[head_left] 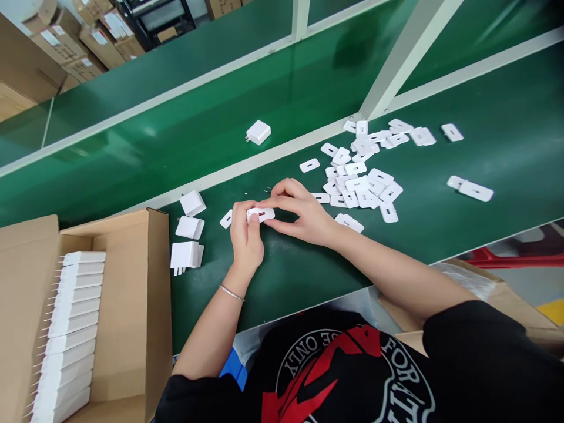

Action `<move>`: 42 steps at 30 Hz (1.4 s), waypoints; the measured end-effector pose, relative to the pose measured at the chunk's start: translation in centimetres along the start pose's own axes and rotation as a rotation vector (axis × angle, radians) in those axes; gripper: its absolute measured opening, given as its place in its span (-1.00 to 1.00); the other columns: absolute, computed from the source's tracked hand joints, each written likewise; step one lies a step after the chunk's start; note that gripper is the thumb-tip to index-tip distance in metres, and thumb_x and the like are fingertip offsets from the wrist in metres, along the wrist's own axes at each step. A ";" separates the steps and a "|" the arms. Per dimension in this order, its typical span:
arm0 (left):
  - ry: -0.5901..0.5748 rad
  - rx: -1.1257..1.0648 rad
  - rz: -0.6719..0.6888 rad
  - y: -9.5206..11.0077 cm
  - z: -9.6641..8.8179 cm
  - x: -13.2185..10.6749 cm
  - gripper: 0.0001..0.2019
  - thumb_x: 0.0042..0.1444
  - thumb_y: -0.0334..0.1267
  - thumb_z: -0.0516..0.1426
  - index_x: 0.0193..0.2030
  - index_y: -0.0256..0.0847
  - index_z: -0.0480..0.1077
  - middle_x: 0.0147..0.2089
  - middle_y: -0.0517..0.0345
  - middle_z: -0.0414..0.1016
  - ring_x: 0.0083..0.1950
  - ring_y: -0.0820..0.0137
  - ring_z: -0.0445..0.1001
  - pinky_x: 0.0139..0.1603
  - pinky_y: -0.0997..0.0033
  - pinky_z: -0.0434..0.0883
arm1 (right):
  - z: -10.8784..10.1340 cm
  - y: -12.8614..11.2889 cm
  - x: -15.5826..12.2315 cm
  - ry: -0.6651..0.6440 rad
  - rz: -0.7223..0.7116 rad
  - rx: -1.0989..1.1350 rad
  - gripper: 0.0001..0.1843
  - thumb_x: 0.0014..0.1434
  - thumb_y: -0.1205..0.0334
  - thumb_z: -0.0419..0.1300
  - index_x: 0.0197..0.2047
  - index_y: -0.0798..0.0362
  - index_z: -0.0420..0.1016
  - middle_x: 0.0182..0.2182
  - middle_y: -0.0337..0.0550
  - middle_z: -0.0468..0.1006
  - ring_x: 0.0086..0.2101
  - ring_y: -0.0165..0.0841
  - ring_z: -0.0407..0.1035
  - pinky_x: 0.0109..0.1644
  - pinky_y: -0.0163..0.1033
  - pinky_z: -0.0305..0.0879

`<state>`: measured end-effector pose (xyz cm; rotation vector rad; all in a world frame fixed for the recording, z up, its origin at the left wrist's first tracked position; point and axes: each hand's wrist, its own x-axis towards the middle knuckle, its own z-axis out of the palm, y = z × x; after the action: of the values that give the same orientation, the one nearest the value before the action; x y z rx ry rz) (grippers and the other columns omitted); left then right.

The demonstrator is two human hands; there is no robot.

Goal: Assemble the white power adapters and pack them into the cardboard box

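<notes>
My left hand grips a white charger whose end face has a slot with a red inside; my thumb presses on its near side. The fingers of my right hand are closed about the right end of the same charger, thumb below and forefinger above. Just left of my left hand lies a small white end cap with a slot. To the right of my right hand spreads a loose heap of similar white end caps. Several white charger bodies stand in a column further left.
An open cardboard box at left holds a row of white chargers with pins outward. One more charger sits beyond the pale rail. A metal post rises behind the heap on the green table.
</notes>
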<state>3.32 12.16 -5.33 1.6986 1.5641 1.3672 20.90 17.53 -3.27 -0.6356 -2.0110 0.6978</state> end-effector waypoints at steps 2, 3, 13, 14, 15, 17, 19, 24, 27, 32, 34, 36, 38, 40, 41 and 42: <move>0.013 -0.035 0.026 0.0 0.1 0.1 -0.58 0.50 0.14 -0.11 0.01 -0.10 0.39 -0.05 0.04 0.47 -0.03 0.25 0.49 0.00 0.23 0.46 | -0.1 -0.3 0.0 -0.006 0.043 0.059 -0.72 0.40 0.06 0.26 0.14 -0.15 0.59 -0.15 -0.10 0.42 -0.11 -0.19 0.38 -0.02 0.00 0.41; 0.023 -0.063 0.051 0.1 0.2 0.2 -0.58 0.50 0.14 -0.12 0.01 -0.10 0.39 -0.04 0.03 0.47 -0.01 0.24 0.49 0.04 0.20 0.46 | -0.1 -0.4 0.0 -0.006 0.080 0.098 -0.69 0.43 0.03 0.22 0.17 -0.13 0.57 -0.12 -0.09 0.43 -0.09 -0.20 0.38 0.01 0.00 0.41; 0.038 -0.130 0.194 0.1 0.5 -0.1 -0.57 0.49 0.15 -0.13 0.19 -0.03 0.35 0.15 -0.03 0.37 0.24 0.15 0.38 0.27 0.05 0.38 | 1.2 -0.6 -0.6 -0.163 0.456 0.458 -0.54 0.46 -0.22 0.08 0.10 0.00 0.38 -0.13 -0.14 0.52 -0.22 -0.30 0.44 -0.09 -0.13 0.41; 0.030 -0.110 0.179 0.1 0.4 -0.1 -0.55 0.50 0.15 -0.14 0.21 -0.03 0.35 0.17 -0.03 0.37 0.26 0.15 0.37 0.29 0.05 0.36 | 1.3 -0.5 -0.7 -0.137 0.449 0.467 -0.53 0.44 -0.23 0.11 0.11 -0.01 0.37 -0.12 -0.14 0.53 -0.21 -0.30 0.44 -0.09 -0.14 0.41; 0.015 -0.096 0.162 0.0 0.3 -0.1 -0.53 0.50 0.16 -0.16 0.24 -0.03 0.36 0.19 -0.04 0.37 0.27 0.15 0.37 0.31 0.05 0.35 | 1.4 -0.4 -0.7 -0.114 0.438 0.464 -0.52 0.42 -0.23 0.14 0.13 -0.02 0.36 -0.11 -0.13 0.54 -0.21 -0.29 0.45 -0.10 -0.14 0.41; -0.024 -0.096 0.131 0.1 0.2 0.0 -0.49 0.51 0.16 -0.20 0.27 -0.04 0.35 0.22 -0.04 0.40 0.25 0.17 0.40 0.30 0.07 0.37 | 1.5 -0.2 -0.8 -0.083 0.424 0.440 -0.50 0.40 -0.23 0.17 0.16 -0.03 0.34 -0.11 -0.13 0.56 -0.21 -0.29 0.46 -0.11 -0.14 0.41; -0.057 -0.120 0.114 0.1 0.1 0.0 -0.50 0.53 0.14 -0.19 0.27 -0.05 0.37 0.21 -0.03 0.45 0.21 0.20 0.44 0.25 0.12 0.40 | 1.6 0.0 -0.9 -0.071 0.427 0.418 -0.51 0.40 -0.23 0.16 0.16 -0.03 0.34 -0.14 -0.14 0.57 -0.22 -0.29 0.46 -0.12 -0.14 0.39; -0.056 -0.132 0.152 0.3 0.2 0.2 -0.63 0.54 0.03 -0.07 0.14 -0.07 0.46 0.04 0.04 0.53 0.04 0.29 0.50 0.08 0.23 0.44 | 1.5 0.0 -0.9 -0.075 0.427 0.417 -0.50 0.42 -0.28 0.10 0.09 -0.03 0.37 -0.18 -0.17 0.55 -0.26 -0.32 0.43 -0.17 -0.17 0.36; -0.058 -0.117 0.182 0.5 0.2 0.3 -0.66 0.53 0.00 -0.04 0.10 -0.07 0.49 -0.04 0.06 0.55 -0.05 0.31 0.49 0.01 0.25 0.43 | 1.5 -0.2 -0.8 -0.064 0.443 0.403 -0.50 0.41 -0.31 0.10 0.04 -0.03 0.39 -0.23 -0.21 0.54 -0.30 -0.33 0.41 -0.21 -0.18 0.33; -0.041 -0.148 0.234 0.7 0.2 0.4 -0.66 0.54 -0.02 -0.04 0.06 -0.07 0.51 -0.07 0.09 0.58 -0.09 0.32 0.47 -0.04 0.27 0.41 | 1.5 -0.6 -0.7 -0.053 0.473 0.381 -0.51 0.35 -0.30 0.19 -0.01 -0.04 0.40 -0.31 -0.25 0.53 -0.34 -0.33 0.40 -0.25 -0.19 0.31; -0.028 -0.163 0.246 0.6 0.2 0.4 -0.65 0.53 0.00 -0.04 0.06 -0.06 0.51 -0.08 0.09 0.57 -0.10 0.32 0.46 -0.05 0.26 0.40 | 1.5 -0.7 -0.7 -0.049 0.462 0.375 -0.52 0.35 -0.28 0.21 0.00 -0.04 0.39 -0.31 -0.25 0.52 -0.34 -0.33 0.40 -0.26 -0.19 0.30; -0.033 -0.169 0.238 0.4 0.2 0.4 -0.60 0.53 0.05 -0.08 0.09 -0.05 0.51 -0.05 0.07 0.56 -0.07 0.29 0.46 -0.02 0.23 0.40 | 1.5 -0.6 -0.8 -0.049 0.446 0.350 -0.53 0.35 -0.26 0.22 0.03 -0.04 0.38 -0.32 -0.25 0.52 -0.35 -0.33 0.39 -0.25 -0.19 0.29; -0.064 -0.191 0.219 0.2 0.2 0.4 -0.50 0.54 0.10 -0.18 0.14 -0.04 0.50 0.00 0.04 0.56 -0.02 0.25 0.47 0.03 0.18 0.41 | 1.5 -0.4 -0.8 -0.048 0.437 0.319 -0.53 0.36 -0.24 0.21 0.06 -0.03 0.36 -0.32 -0.26 0.50 -0.35 -0.33 0.37 -0.25 -0.19 0.28; -0.106 -0.205 0.196 0.1 0.1 0.4 -0.43 0.54 0.13 -0.26 0.19 -0.03 0.48 0.05 0.02 0.55 0.04 0.22 0.48 0.08 0.14 0.41 | 1.4 -0.2 -0.9 -0.041 0.425 0.298 -0.53 0.37 -0.24 0.19 0.05 -0.03 0.35 -0.33 -0.26 0.48 -0.35 -0.32 0.35 -0.25 -0.18 0.26; -0.123 -0.202 0.189 0.0 0.1 0.4 -0.44 0.53 0.13 -0.25 0.20 -0.03 0.47 0.07 0.02 0.55 0.06 0.22 0.48 0.10 0.13 0.41 | 1.3 -0.2 -0.9 -0.039 0.416 0.295 -0.53 0.39 -0.25 0.16 0.05 -0.02 0.35 -0.34 -0.26 0.47 -0.35 -0.33 0.34 -0.25 -0.18 0.25; -0.134 -0.190 0.189 0.0 0.1 0.5 -0.46 0.54 0.12 -0.22 0.21 -0.03 0.47 0.08 0.02 0.55 0.06 0.22 0.48 0.10 0.14 0.41 | 1.3 -0.1 -0.9 -0.038 0.406 0.296 -0.53 0.41 -0.26 0.13 0.04 -0.02 0.35 -0.34 -0.26 0.46 -0.36 -0.33 0.33 -0.25 -0.18 0.25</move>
<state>3.39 12.63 -5.21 1.8145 1.1863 1.4109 20.20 16.55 -4.25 -0.8642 -1.7774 1.2294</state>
